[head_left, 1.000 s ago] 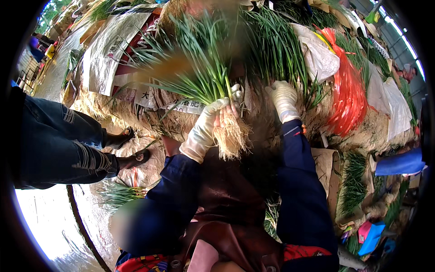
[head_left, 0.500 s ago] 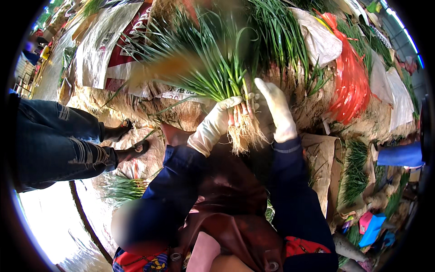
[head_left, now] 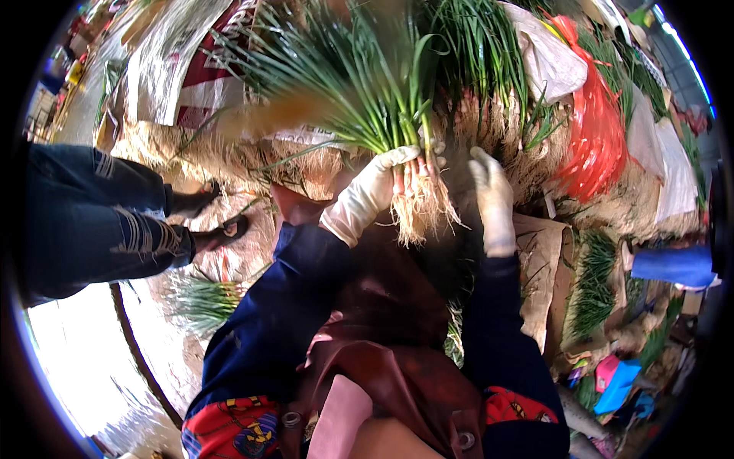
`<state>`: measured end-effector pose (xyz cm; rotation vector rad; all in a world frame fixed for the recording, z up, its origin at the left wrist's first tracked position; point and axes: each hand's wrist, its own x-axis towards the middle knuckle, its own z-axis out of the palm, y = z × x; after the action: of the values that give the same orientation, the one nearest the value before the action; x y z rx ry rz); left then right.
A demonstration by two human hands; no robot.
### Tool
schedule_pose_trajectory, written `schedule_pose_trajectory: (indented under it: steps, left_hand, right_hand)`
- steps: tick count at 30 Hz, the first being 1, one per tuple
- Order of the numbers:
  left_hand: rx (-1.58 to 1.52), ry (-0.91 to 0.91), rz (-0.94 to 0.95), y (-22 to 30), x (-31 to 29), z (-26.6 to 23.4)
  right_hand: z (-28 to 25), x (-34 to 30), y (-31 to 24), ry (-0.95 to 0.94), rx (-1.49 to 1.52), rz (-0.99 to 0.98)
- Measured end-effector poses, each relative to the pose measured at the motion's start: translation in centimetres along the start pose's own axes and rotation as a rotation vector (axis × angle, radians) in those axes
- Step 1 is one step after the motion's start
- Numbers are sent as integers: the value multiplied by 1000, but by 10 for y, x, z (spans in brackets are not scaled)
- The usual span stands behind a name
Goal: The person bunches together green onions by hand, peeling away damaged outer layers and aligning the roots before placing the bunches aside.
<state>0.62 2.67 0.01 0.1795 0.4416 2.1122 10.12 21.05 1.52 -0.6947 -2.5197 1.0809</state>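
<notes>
My left hand (head_left: 367, 191), in a white glove, is closed round a bunch of green onions (head_left: 386, 122) just above the roots. The long green leaves fan away from me, and the pale, stringy roots (head_left: 420, 203) hang toward my apron. To the right of the roots, apart from them, my right hand (head_left: 493, 195) wears a similar glove. Its fingers are extended and point away from me, with nothing seen in them. Beyond the hands lies a pile of more green onions (head_left: 478, 57), roots facing me.
Red plastic strips (head_left: 585, 145) and a white sack (head_left: 547, 57) lie on the pile at right. A printed sack (head_left: 206, 69) covers its left part. At left stands a person in ripped jeans (head_left: 99, 222). A small onion bunch (head_left: 202, 302) lies near my left elbow.
My right hand has moved away from the bunch, to the right and toward me. The left hand still grips the green onions, which have shifted slightly right.
</notes>
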Motion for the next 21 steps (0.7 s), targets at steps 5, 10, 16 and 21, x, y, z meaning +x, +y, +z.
schedule_pose_trajectory:
  steps: [5,10,16,21]
  left_hand:
    - [-8,-57,21,-10,8,-6]
    - [-215,-35,-60,-28,18,39]
    - [-214,-104,44,-36,15,67]
    - [-338,-23,-137,-69,9,86]
  right_hand:
    - [32,-44,-47,263,636,-532]
    - [36,-33,-56,303,1071,-200]
    - [15,-69,-102,427,1407,-339]
    - [8,-59,-76,319,1780,-182]
